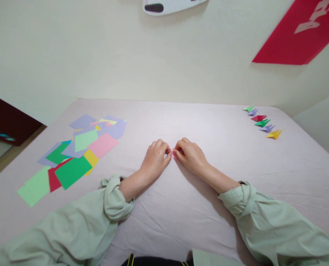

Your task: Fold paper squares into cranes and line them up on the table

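a small piece of folded pink paper (174, 155), its exact shape mostly hidden, is held between the left hand (156, 157) and the right hand (191, 155).

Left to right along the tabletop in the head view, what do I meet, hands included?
Spread of coloured paper sheets, left hand, small pink folded paper, right hand, slanting row of origami figures.

Middle tablecloth (164, 120) free; sheets (85, 141) left, folded papers (262, 123) right
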Demonstrator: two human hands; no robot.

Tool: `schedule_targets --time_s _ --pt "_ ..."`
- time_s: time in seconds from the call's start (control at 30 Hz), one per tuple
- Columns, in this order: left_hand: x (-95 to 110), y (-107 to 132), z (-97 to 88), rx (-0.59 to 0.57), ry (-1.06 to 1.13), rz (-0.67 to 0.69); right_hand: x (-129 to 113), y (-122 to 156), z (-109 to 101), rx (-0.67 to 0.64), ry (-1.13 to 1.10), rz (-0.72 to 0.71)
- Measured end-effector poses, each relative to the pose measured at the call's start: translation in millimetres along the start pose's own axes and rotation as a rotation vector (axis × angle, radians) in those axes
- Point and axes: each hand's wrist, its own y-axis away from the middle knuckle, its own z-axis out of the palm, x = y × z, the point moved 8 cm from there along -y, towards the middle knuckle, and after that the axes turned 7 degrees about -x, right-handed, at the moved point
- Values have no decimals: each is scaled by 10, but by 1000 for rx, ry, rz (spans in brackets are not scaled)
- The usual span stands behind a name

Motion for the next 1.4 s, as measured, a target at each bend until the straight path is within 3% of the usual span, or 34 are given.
schedule_targets --time_s 0.33,0.8,1.07,1.27,1.4 --pt "47 16 -17 -21 -22 30 -20 3 8 11 81 22" --pt "217 234 9 -140 -177 193 -32 31 0 12 129 54" --pt "342 307 84 -179 -391 130 -29 52 -10 86 120 50" --pt "319 305 112 -212 -422 117 37 122 -70 99 -93 -2" --pt "290 302 119 -217 -437 117 -53 234 -31 39 21 -98"
